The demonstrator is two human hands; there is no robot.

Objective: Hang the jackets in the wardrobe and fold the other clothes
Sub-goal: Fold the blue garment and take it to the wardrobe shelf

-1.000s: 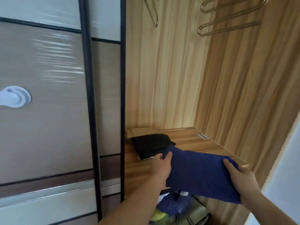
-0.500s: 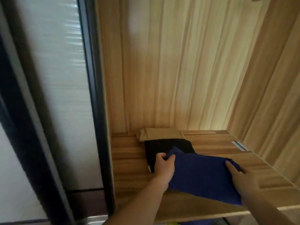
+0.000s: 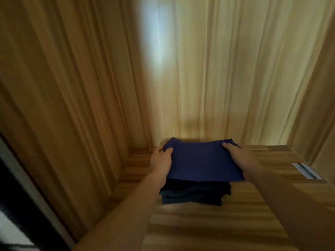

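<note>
A folded dark blue garment (image 3: 201,160) lies on top of a folded black garment (image 3: 194,193) on the wooden wardrobe shelf (image 3: 208,225). My left hand (image 3: 161,163) grips the blue garment's left edge, thumb on top and fingers curled under. At the right edge my right hand (image 3: 241,156) holds it with the thumb lying on the cloth. The blue piece covers the rear part of the black one, whose front edge sticks out toward me.
Wooden wardrobe walls close in on the left (image 3: 72,105), back (image 3: 208,78) and right (image 3: 317,115). A small white label (image 3: 307,170) is stuck on the shelf at the right. The dark edge of the sliding door (image 3: 10,196) shows at lower left.
Both hands carried the blue garment forward and set it over the black one. The view has moved deeper into the wardrobe; the door and hangers are out of frame.
</note>
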